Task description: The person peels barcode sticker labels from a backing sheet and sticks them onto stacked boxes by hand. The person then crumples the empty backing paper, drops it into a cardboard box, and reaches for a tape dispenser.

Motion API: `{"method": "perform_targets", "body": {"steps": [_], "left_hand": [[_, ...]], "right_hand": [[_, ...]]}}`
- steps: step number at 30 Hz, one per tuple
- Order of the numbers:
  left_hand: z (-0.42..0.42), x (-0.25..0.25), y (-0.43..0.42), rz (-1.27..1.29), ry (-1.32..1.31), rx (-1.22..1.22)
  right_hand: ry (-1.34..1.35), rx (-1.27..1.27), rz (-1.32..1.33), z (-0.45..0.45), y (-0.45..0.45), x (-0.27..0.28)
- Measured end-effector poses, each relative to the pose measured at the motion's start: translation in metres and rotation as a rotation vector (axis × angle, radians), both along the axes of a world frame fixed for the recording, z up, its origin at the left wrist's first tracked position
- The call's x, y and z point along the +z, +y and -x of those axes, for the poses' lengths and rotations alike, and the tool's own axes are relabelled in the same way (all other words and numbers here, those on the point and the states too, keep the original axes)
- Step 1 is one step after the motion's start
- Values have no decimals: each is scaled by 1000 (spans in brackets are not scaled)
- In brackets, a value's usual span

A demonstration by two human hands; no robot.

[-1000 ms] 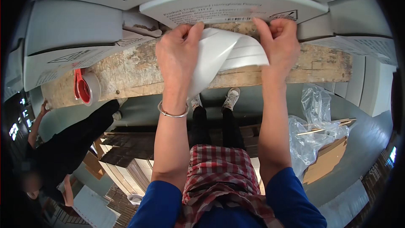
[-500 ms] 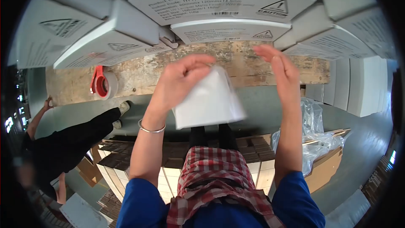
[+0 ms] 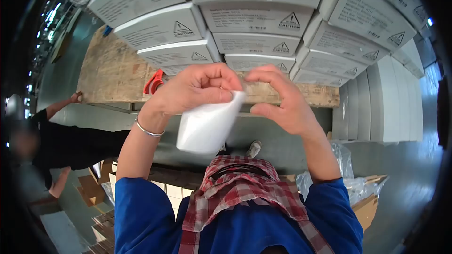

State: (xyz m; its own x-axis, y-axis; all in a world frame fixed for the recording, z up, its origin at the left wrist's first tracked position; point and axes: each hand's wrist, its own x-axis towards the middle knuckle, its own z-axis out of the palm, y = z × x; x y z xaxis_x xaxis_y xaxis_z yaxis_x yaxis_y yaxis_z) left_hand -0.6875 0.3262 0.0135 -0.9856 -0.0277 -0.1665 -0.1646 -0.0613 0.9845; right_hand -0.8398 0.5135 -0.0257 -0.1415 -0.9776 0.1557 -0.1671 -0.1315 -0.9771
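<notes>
My left hand [image 3: 200, 87] pinches the upper corner of a white, folded sheet-like bundle [image 3: 207, 127], which hangs below the fingers. Whether it is paper or plastic I cannot tell. To its right is my right hand [image 3: 282, 99], its thumb and fingers curved and apart. The right fingertips come close to the bundle's top corner; contact there is unclear. Beyond the left wrist, a red tape dispenser [image 3: 154, 82] sits on the wooden bench [image 3: 110, 73], partly hidden by the wrist.
White flooring boxes [image 3: 256, 19] with caution labels are stacked across the bench. More white boxes [image 3: 376, 103] stand at the right. Another person [image 3: 75, 148] in black is at the left, a hand on the bench edge. Clear plastic wrap [image 3: 346, 160] and cardboard lie at lower right.
The view has tilted up, showing more of the box stack. The white bundle has swung left in my left hand. My right hand has come in closer to it.
</notes>
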Motion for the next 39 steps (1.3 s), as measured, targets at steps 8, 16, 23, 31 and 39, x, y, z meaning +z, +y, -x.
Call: {"method": "perform_targets", "body": {"steps": [8, 16, 23, 31, 39], "left_hand": [[-26, 40, 17, -367, 46, -88], [-42, 50, -5, -386, 158, -161], [-81, 42, -68, -386, 161, -157], [-130, 27, -148, -565, 130, -162], [-156, 24, -175, -506, 167, 14]], "right_hand": [[302, 6, 507, -12, -10, 50], [565, 69, 617, -33, -34, 98], [674, 77, 631, -81, -93, 108], [628, 34, 535, -135, -168, 98], [451, -237, 576, -152, -99, 128]]}}
